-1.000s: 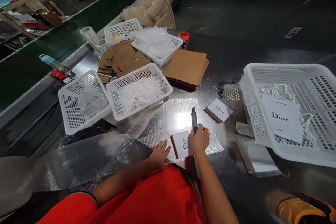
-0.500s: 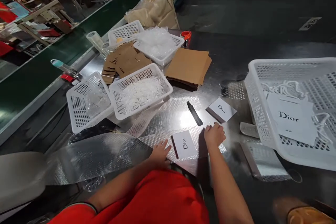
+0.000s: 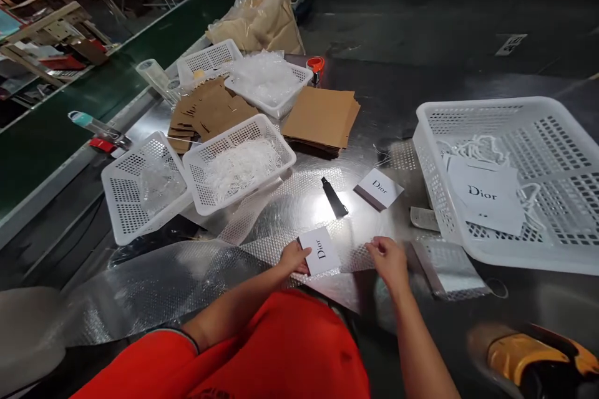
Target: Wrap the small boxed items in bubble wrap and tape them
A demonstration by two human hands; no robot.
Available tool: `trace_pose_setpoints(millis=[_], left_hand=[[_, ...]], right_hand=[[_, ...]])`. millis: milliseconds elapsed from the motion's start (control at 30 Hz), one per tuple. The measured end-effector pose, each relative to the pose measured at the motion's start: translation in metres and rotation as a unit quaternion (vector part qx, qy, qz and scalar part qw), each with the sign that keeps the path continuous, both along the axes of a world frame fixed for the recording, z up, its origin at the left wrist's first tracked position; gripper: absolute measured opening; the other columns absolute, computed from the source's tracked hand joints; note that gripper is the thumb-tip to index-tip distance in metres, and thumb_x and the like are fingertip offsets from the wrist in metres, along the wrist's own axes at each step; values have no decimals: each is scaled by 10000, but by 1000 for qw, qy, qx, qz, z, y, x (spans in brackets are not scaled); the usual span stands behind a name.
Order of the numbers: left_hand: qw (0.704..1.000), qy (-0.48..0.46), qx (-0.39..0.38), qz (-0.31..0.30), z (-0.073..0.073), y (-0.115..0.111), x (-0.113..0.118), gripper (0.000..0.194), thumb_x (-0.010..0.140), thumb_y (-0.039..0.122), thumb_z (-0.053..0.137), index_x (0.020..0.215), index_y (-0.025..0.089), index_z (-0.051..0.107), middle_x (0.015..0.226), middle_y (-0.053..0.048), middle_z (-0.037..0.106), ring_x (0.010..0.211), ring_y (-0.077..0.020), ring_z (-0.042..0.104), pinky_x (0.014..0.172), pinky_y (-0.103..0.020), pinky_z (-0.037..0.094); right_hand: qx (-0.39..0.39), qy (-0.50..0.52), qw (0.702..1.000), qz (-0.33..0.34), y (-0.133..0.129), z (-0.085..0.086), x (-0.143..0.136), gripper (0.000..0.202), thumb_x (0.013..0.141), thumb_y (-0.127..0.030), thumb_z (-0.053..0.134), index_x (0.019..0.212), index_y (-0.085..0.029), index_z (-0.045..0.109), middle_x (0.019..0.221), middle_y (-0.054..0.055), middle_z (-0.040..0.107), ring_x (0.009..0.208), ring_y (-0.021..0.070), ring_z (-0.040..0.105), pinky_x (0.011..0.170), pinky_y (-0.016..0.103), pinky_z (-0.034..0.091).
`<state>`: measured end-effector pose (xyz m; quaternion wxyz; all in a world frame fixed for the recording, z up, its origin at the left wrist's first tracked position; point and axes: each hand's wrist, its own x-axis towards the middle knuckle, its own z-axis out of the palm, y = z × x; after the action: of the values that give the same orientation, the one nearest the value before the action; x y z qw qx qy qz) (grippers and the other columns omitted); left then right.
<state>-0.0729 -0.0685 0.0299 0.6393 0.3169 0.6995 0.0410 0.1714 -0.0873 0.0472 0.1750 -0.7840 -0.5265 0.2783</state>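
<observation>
My left hand (image 3: pixel 294 257) grips the left edge of a white box printed "Dior" (image 3: pixel 322 252), thumb on top. The box is on or just above a sheet of bubble wrap (image 3: pixel 262 265) spread over the metal table. My right hand (image 3: pixel 390 262) is closed in a pinch at the right end of that sheet, apart from the box. Beyond the hands a black utility knife (image 3: pixel 334 198) lies on the table. A second Dior box (image 3: pixel 379 189) rests to the right of the knife. Near my right hand lies a flat item in bubble wrap (image 3: pixel 449 267).
On the right stands a large white basket (image 3: pixel 440 199) holding Dior bags. Smaller white baskets (image 3: pixel 234 196) with shredded filler and plastic are at the left. Behind them is a stack of brown cardboard (image 3: pixel 321 115). An orange tape dispenser (image 3: pixel 316 65) stands at the back.
My left hand has gone from lying open beside the box to gripping its edge. My right hand has drawn back from near the second box to the wrap's end. The view has shifted right.
</observation>
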Motion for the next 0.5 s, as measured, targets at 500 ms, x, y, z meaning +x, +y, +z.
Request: trace_pose_setpoints(millis=[500], left_hand=[[987, -143, -19, 74, -5, 6, -17, 163, 771, 100, 686, 800, 166, 540, 614, 59, 546, 536, -88, 559, 621, -249, 546]], right_hand=[[107, -70, 973, 193, -68, -59, -146, 359, 863, -34, 458, 1136, -104, 681, 1389, 203, 584, 1336, 295, 517, 1108, 458, 433]])
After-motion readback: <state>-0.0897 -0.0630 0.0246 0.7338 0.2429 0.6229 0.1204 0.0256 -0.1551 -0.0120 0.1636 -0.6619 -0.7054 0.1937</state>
